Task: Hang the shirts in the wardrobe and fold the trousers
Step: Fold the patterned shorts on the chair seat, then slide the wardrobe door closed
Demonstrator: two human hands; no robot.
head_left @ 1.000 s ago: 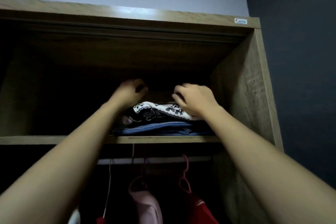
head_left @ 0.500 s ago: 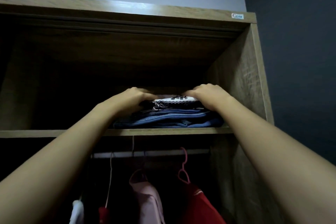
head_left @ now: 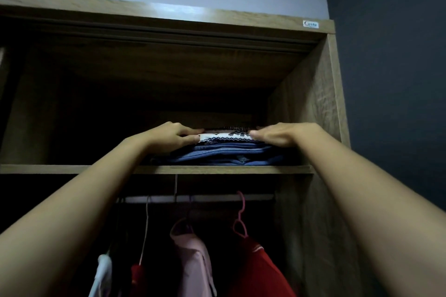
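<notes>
Folded clothes are stacked on the wardrobe's upper shelf: a black-and-white patterned garment lies on top of folded blue trousers. My left hand rests on the stack's left side, fingers stretched over the patterned piece. My right hand lies flat on the right side, its fingertips touching the same piece. Below the shelf, a pink shirt, a red shirt and a white garment hang on the rail.
The wardrobe's right side panel stands close to my right hand, with a dark blue wall beyond it. The shelf's left half is dark. A pink hanger hook and a thin white hanger hang on the rail.
Both hands have lowered and flattened onto the stack, pressing the patterned garment down level on the blue trousers. The view has dropped slightly.
</notes>
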